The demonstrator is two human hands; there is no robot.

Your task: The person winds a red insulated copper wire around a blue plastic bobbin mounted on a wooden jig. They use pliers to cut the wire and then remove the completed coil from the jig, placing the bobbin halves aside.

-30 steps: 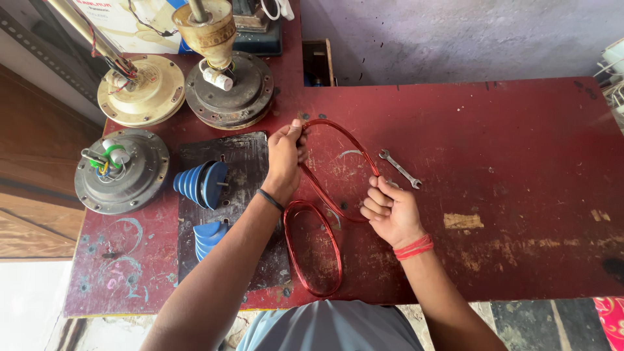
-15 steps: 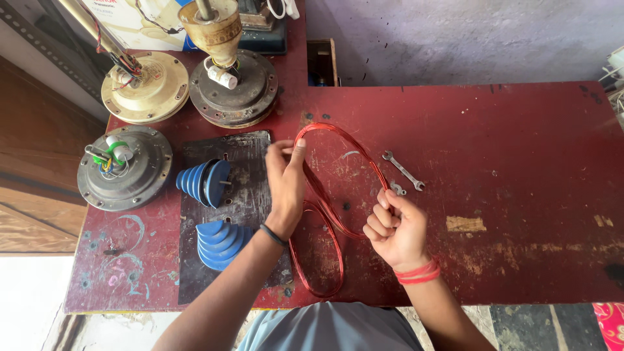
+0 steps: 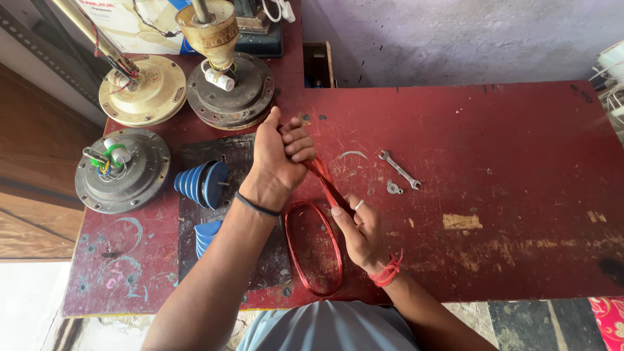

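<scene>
Pulled narrower than half a second ago, the red wire coil [image 3: 316, 227] lies on the red table [image 3: 494, 130], its far part stretched between both fists: left hand [image 3: 281, 156] and right hand [image 3: 361, 227] clench it, spanner [image 3: 399, 169] just right.

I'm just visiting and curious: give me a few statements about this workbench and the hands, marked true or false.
1. Both hands grip the red copper wire coil. True.
2. The small silver spanner is in the right hand. False: it lies on the worn red table, untouched.
3. The left hand wears a black wristband. True.
4. The blue stepped cone former stands right of the spanner. False: it sits left of the left hand.
5. Three round metal fan motor housings sit at the table's left end. True.
</scene>
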